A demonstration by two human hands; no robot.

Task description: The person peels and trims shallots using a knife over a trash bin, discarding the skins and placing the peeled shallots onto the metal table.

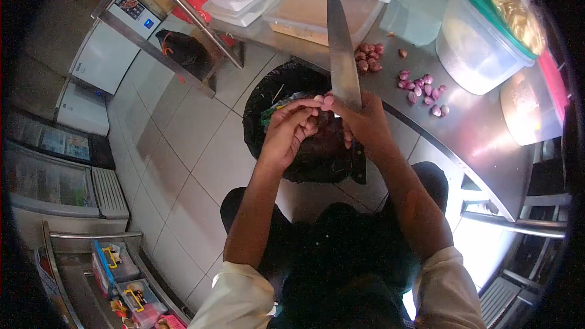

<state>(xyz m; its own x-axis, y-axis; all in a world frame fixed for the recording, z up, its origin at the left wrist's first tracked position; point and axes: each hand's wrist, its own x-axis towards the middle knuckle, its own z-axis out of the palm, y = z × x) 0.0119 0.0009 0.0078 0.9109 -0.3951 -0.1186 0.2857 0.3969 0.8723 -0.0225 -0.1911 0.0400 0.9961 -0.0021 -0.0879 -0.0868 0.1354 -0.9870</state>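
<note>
My right hand (365,123) is closed around a large kitchen knife (342,45), its broad blade pointing up and away and its dark handle end showing below the fist. My left hand (292,128) has its fingers curled, with its fingertips meeting my right thumb beside the blade. Something small and pale pink may be between those fingertips, but it is too small to make out. Both hands are above a bin lined with a black bag (259,140), with scraps inside. On the steel table lie peeled purple shallots (426,90) and a pile of unpeeled, browner shallots (368,58).
The steel table (475,146) carries lidded plastic boxes (323,15), a green-rimmed tub (472,42) and another container (530,106). A metal rail (189,15) stands at the upper left. White tiles (177,189) cover the floor; a shelf with small boxes (119,265) is at lower left.
</note>
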